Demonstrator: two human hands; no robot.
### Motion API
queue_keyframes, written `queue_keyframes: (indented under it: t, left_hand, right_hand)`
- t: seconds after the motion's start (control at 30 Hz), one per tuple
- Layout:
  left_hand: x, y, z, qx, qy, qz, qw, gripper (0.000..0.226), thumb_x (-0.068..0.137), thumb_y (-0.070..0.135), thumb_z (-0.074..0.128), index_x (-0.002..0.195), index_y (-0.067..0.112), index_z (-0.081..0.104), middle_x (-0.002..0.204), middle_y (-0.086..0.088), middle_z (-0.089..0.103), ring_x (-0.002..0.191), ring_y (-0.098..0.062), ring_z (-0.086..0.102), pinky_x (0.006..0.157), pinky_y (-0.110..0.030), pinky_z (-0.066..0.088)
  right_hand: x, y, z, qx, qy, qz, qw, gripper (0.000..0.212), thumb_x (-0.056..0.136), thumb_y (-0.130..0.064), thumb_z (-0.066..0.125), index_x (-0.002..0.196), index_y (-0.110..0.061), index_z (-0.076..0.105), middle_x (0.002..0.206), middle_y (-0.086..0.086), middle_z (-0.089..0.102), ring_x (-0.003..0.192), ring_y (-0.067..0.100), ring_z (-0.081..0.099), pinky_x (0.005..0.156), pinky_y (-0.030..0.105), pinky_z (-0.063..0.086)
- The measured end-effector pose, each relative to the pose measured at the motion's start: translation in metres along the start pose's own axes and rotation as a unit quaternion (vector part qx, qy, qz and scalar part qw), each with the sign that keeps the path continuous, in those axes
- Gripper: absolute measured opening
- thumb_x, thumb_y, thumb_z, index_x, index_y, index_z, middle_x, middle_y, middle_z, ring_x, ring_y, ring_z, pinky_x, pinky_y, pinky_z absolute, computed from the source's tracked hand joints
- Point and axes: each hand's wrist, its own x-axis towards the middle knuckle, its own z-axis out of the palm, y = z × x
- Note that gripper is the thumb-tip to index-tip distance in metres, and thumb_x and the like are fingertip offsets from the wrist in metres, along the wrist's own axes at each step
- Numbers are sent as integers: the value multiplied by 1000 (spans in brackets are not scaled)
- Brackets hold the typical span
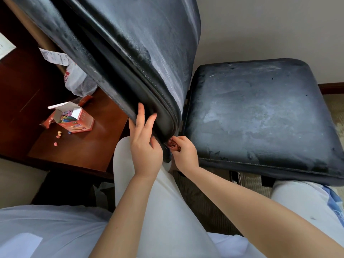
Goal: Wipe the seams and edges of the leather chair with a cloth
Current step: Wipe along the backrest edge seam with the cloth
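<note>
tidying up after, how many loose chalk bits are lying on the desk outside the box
4 that I can make out on the desk: two touching near, a small blue one beside the box, and a pink one nearer the desk's front. Others may hide behind the box.

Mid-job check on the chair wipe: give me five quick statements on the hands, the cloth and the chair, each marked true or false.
1. The right hand pinches a reddish cloth at the lower corner of the chair back. True.
2. The left hand holds the cloth. False: it rests on the backrest's edge with fingers straight, no grip on anything.
3. The seat cushion shows pale dusty smears. True.
4. The chalk box on the desk is shut. False: its flap is open and coloured sticks show.
5. The cloth lies spread flat on the seat. False: it is bunched in the right hand beside the backrest seam.
</note>
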Motion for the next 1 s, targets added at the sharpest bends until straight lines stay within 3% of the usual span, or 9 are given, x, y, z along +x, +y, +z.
queue_keyframes:
  t: [0.07, 0.2, 0.33, 0.4, 0.57, 0.6, 0.73, 0.87, 1.0]
  left_hand:
    - [-2, 1, 2, 12, -12, -10, 1000, 67, 72, -24, 48, 129, 12, 50, 152, 7, 16, 142, -39, 20, 114, -37, 25]
    - [-3, 2, 0, 27, -50, -27, 998, 77, 70, -24, 46, 136, 16, 42, 152, 17, 5, 144, -33, 14, 111, -40, 31]
    - [-4, 3, -4, 52, -78, -28, 995, 85, 68, -26, 46, 142, 15, 40, 153, 14, 3, 144, -30, 14, 108, -48, 37]
    - [-5, 5, -5, 73, -96, -28, 992, 87, 69, -24, 49, 144, 17, 36, 152, 13, 1, 144, -31, 12, 111, -43, 34]
    - [-5, 9, -10, 35, -125, -75, 989, 92, 74, -18, 54, 144, 33, 23, 148, 25, -5, 146, -24, 4, 104, -7, 17]
    - [-4, 6, -12, 24, -133, -68, 988, 93, 74, -18, 53, 143, 35, 20, 148, 26, -5, 146, -23, 3, 107, -8, 18]
    - [-1, -3, -12, -23, -151, -63, 986, 95, 73, -18, 54, 145, 36, 21, 145, 40, -7, 147, -21, 4, 108, -48, 38]
    - [0, 1, -10, -41, -147, -78, 985, 90, 75, -19, 55, 146, 28, 27, 145, 35, -4, 147, -19, 7, 103, -44, 45]
    - [1, -4, -15, -37, -155, -67, 985, 94, 72, -19, 54, 145, 33, 26, 145, 39, -5, 147, -19, 8, 105, -48, 41]
  right_hand:
    - [2, 4, 4, -36, -6, -12, 999, 33, 89, -9, 59, 121, -13, 62, 110, 3, 60, 102, 21, 54, 81, 27, 45]
    - [8, 7, 4, -81, -19, -11, 996, 31, 91, -15, 58, 122, -18, 62, 107, 3, 61, 98, 20, 54, 76, 29, 46]
    - [8, -3, 5, 3, 6, 30, 1000, 28, 89, -12, 59, 115, -18, 66, 101, 2, 61, 95, 19, 55, 80, 33, 48]
    - [4, -4, 7, 34, 22, 25, 999, 26, 89, -13, 60, 114, -15, 67, 102, 2, 62, 95, 19, 55, 81, 32, 48]
    - [-4, 9, 12, -32, -32, 45, 998, 29, 91, -17, 59, 120, -18, 64, 108, 3, 62, 101, 20, 55, 84, 33, 48]
    - [-6, 9, 12, -19, -16, 45, 999, 30, 91, -16, 59, 120, -17, 64, 108, 3, 62, 101, 20, 54, 84, 31, 47]
    - [-10, -4, 12, 7, 50, -57, 997, 30, 85, -7, 65, 114, -13, 66, 99, 5, 64, 91, 21, 55, 79, 32, 46]
    - [-4, 0, 12, -56, 36, -99, 993, 30, 80, -6, 69, 108, -15, 69, 91, 6, 64, 82, 25, 58, 72, 40, 46]
    - [1, 5, 7, -73, -5, -90, 993, 30, 83, -7, 66, 113, -14, 68, 91, 9, 62, 84, 27, 56, 72, 43, 47]
